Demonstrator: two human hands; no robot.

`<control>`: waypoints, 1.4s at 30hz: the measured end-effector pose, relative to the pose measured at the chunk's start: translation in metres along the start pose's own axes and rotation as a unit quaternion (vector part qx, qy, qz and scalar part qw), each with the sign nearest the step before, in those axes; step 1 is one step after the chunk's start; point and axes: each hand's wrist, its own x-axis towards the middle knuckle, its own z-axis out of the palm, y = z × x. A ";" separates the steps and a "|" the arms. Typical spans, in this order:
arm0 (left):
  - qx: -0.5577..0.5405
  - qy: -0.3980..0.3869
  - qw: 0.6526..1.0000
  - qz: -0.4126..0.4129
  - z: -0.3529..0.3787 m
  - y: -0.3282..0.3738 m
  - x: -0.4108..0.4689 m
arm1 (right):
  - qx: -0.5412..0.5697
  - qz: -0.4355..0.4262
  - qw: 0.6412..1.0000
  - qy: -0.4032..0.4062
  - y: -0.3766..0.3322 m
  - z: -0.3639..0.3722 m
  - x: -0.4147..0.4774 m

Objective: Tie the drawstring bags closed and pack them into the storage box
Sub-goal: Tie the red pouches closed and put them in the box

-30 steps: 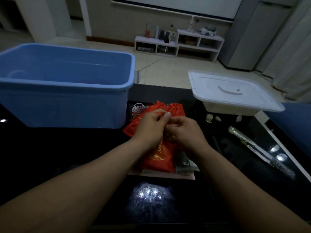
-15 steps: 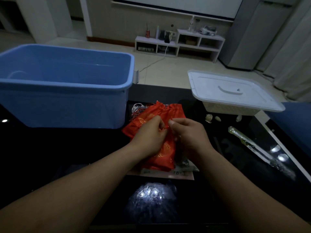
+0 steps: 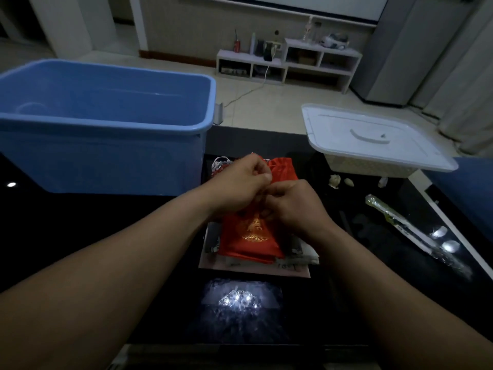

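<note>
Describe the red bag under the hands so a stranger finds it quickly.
Start at the blue box on the left. Right of its near corner lies the red bag; the left hand and right hand pinch its top. Its gold print sets it apart from the pale stack beneath.

Half a second ago both my hands sat low on the red bag (image 3: pixel 250 236), side by side over its middle. Since then my left hand (image 3: pixel 240 185) has gone up toward the far end, and its thumb and forefinger now pinch at the bag's mouth. My right hand (image 3: pixel 296 206) has closed in from the right, and its curled fingers now touch the underside of my left. With the hands lifted away, the gold print (image 3: pixel 254 229) on the near half of the bag shows in full, where it was partly covered before.
</note>
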 end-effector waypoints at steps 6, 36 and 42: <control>-0.053 0.024 0.997 0.059 0.001 0.005 0.008 | 0.079 0.017 0.997 -0.002 0.005 -0.001 -0.001; 0.196 0.013 0.978 0.071 -0.004 -0.036 -0.005 | -0.025 -0.061 0.997 0.032 0.013 -0.008 0.007; 0.172 0.041 0.977 0.118 0.000 -0.046 -0.004 | -0.020 -0.065 0.997 0.023 0.012 -0.012 0.006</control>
